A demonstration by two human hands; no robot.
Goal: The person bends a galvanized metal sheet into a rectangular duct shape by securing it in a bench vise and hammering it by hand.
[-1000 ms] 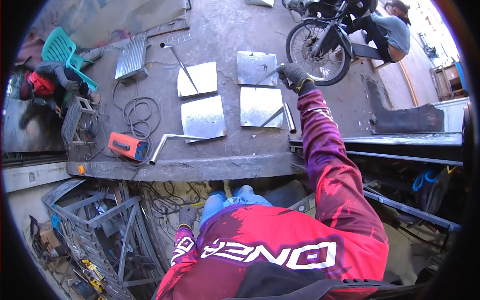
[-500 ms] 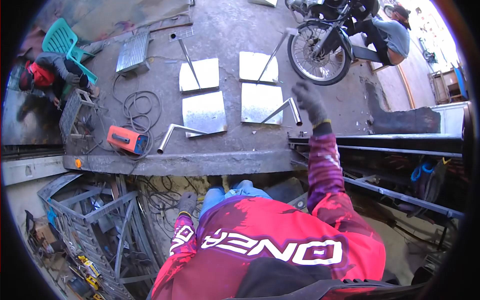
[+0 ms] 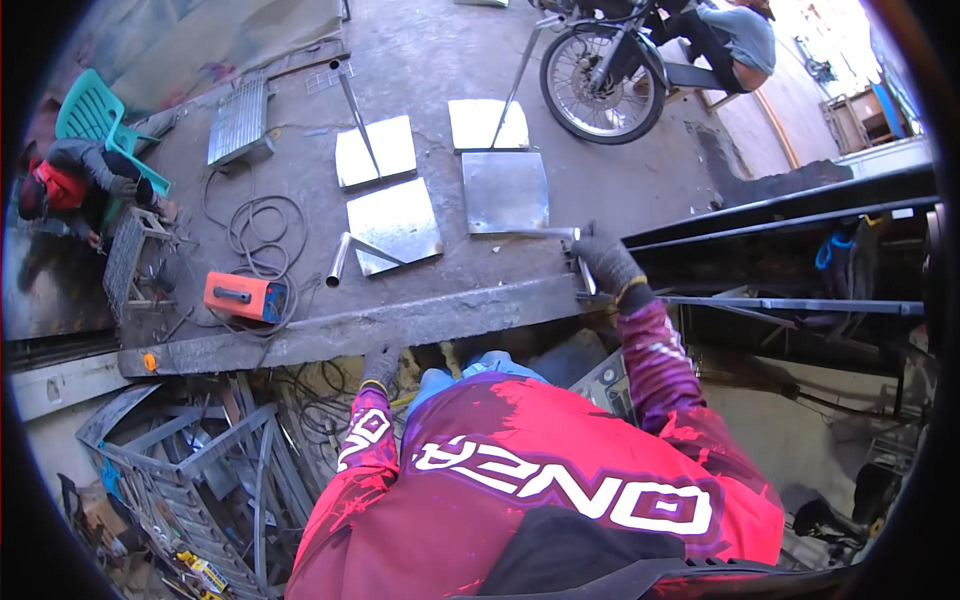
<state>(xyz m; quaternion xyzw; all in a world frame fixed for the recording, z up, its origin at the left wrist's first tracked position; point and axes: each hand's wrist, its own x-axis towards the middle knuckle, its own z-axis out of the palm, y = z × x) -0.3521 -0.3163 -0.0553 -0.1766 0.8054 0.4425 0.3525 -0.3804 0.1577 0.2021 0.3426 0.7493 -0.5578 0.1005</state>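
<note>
My right hand (image 3: 608,258), in a dark grey glove, is closed around the end of a bent metal pipe (image 3: 550,233) fixed to a square metal plate (image 3: 505,192). The plate looks darker than its neighbours and seems tilted. My left hand (image 3: 382,368), also gloved, rests at the edge of the concrete ledge (image 3: 450,323) with its fingers stretched forward. Left of the gripped piece lies a second plate (image 3: 400,222) with a bent pipe (image 3: 340,262). Behind are two more plates, the far left one (image 3: 375,150) and the far right one (image 3: 488,124), each with a pipe standing up.
An orange welding machine (image 3: 243,297) with coiled cable (image 3: 268,235) stands at left. Nearby, a crouching person (image 3: 85,170) is beside a green chair (image 3: 95,110). A motorcycle wheel (image 3: 602,85) and a seated person (image 3: 735,45) are at upper right. Metal frames (image 3: 180,450) fill the lower left.
My right hand has come down and taken hold of the right-hand pipe, and its plate has shifted and darkened. My left hand has moved forward to the ledge. The view has turned slightly.
</note>
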